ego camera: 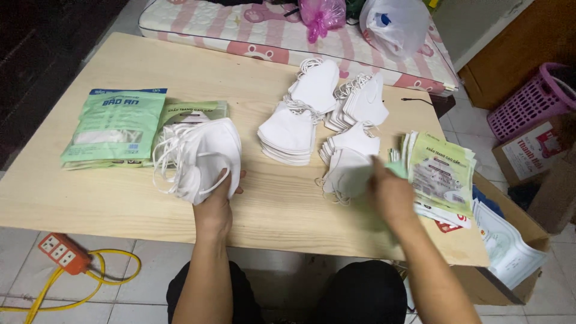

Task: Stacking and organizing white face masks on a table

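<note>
My left hand (217, 198) grips a thick stack of white face masks (201, 155) with loose ear loops, held just above the wooden table (120, 204). My right hand (390, 191), blurred, rests on a low pile of white masks (349, 163) beside a stack of green printed mask bags (441, 174); whether its fingers close on a mask or a bag is unclear. More piles of white masks (315, 108) sit in the middle of the table. A stack of filled green packets (117, 126) lies at the left.
A pink patterned mattress (252, 33) with plastic bags (393, 24) lies behind the table. A cardboard box (510, 240) with more bags stands at the right, near a pink basket (528, 99). An orange power strip (63, 252) with a yellow cord lies on the tiled floor.
</note>
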